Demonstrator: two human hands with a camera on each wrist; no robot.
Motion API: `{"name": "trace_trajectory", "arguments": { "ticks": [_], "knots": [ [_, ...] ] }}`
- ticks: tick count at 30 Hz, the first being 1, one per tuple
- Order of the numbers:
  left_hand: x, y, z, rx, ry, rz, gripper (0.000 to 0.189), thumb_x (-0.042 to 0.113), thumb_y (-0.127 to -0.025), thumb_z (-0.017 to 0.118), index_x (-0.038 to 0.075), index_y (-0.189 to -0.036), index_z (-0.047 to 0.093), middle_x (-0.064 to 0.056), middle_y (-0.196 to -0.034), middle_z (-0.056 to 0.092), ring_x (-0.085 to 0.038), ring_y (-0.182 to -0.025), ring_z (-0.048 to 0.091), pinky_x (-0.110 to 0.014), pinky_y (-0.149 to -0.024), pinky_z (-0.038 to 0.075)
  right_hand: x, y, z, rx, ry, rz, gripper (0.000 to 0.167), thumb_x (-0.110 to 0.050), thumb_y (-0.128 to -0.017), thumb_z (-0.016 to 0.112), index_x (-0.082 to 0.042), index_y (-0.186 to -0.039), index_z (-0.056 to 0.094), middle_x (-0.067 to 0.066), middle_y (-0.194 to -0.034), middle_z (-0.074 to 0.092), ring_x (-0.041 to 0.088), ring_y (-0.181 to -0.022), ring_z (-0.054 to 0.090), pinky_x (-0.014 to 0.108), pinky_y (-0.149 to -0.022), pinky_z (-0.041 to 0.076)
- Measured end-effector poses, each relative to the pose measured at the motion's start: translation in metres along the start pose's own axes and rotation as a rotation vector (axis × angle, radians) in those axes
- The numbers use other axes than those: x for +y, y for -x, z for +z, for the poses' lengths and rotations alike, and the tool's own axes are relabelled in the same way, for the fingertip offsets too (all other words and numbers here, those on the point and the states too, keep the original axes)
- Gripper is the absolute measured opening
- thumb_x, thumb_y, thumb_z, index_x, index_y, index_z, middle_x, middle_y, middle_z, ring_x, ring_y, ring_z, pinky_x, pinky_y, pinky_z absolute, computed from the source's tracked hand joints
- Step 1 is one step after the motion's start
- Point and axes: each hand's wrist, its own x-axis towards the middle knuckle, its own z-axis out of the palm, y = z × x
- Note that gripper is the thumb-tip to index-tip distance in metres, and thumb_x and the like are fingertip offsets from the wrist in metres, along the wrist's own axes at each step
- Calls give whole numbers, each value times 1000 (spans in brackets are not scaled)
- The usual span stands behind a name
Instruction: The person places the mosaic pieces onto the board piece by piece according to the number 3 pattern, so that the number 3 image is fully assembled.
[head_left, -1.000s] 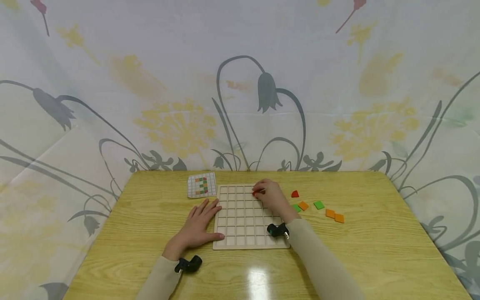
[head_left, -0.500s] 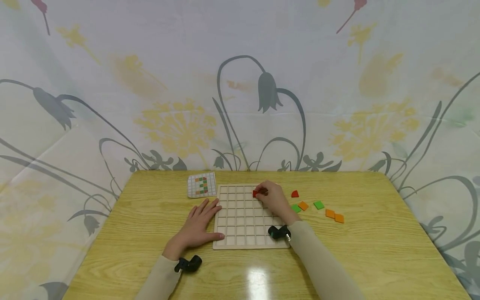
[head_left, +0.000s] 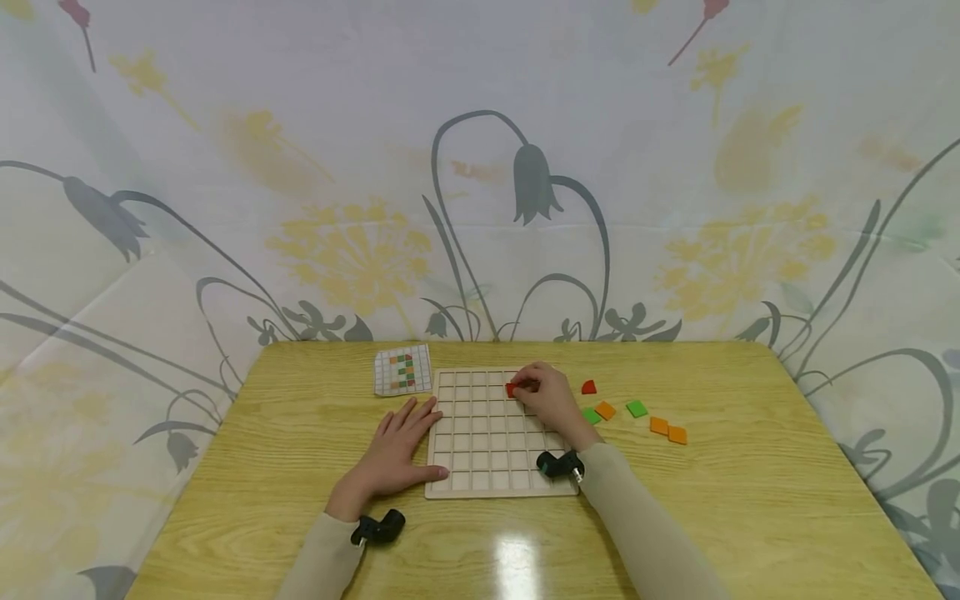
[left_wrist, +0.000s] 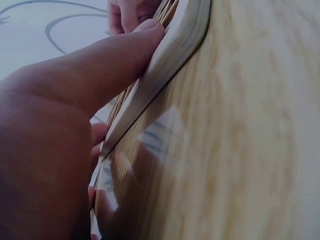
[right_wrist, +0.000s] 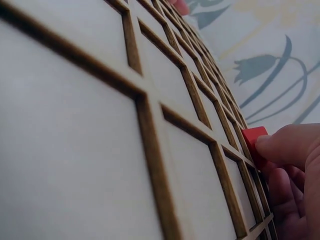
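Note:
A wooden grid board (head_left: 481,457) lies on the table in the head view. Near its far edge my right hand (head_left: 549,398) pinches a red tile (head_left: 512,390) between thumb and fingers. The right wrist view shows the red tile (right_wrist: 256,137) standing out from the grid, with the thumb on its face; its lower part is hidden. My left hand (head_left: 395,454) lies spread at the board's left side, fingertips and thumb on the rim. In the left wrist view the thumb (left_wrist: 117,57) rests along the board's frame (left_wrist: 170,62).
A paper card (head_left: 384,385) with a coloured grid pattern lies beyond the left hand. Right of the board are a red rounded piece (head_left: 589,387), green tiles such as one (head_left: 637,409), and orange tiles such as one (head_left: 605,410). A patterned cloth hangs behind the table.
My right hand has shifted slightly at the same cell, and more of the red tile shows beside the fingertips. The left hand has stayed in place.

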Motion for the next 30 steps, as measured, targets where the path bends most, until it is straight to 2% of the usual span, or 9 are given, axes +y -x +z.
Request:
{"name": "trace_trajectory", "arguments": {
  "ticks": [8, 17, 21, 30],
  "knots": [
    [1, 2, 0, -18, -1, -40, 91, 61, -86, 67, 14, -157, 33, 0, -167, 12, -30, -152, 3, -61, -117, 4, -2, 0, 1, -34, 10, 24, 9, -7, -90, 73, -8, -99, 76, 2, -106, 63, 16, -83, 59, 32, -74, 52],
    [2, 0, 1, -3, 10, -33, 91, 60, -86, 67, 15, -157, 34, -1, -167, 14, -29, -152, 3, -61, -117, 4, 0, 2, -1, -37, 40, -9, 9, -10, -91, 73, -14, -98, 76, -5, -92, 62, 13, -75, 56, 31, -68, 49],
    [2, 1, 2, -6, 10, -44, 91, 61, -85, 67, 15, -157, 35, 1, -166, 14, -29, -152, 4, -61, -117, 5, 0, 3, -1, -43, 35, -27, 9, -10, -89, 75, -13, -97, 77, -4, -90, 63, 13, -76, 57, 32, -69, 50],
    [2, 0, 1, 11, 23, -41, 91, 60, -84, 69, 15, -156, 36, 0, -166, 15, -30, -152, 5, -61, -117, 5, -1, 2, -1, -48, 40, -11, 9, -10, -89, 75, -13, -98, 77, -5, -92, 65, 12, -75, 57, 31, -69, 50]
  ]
}}
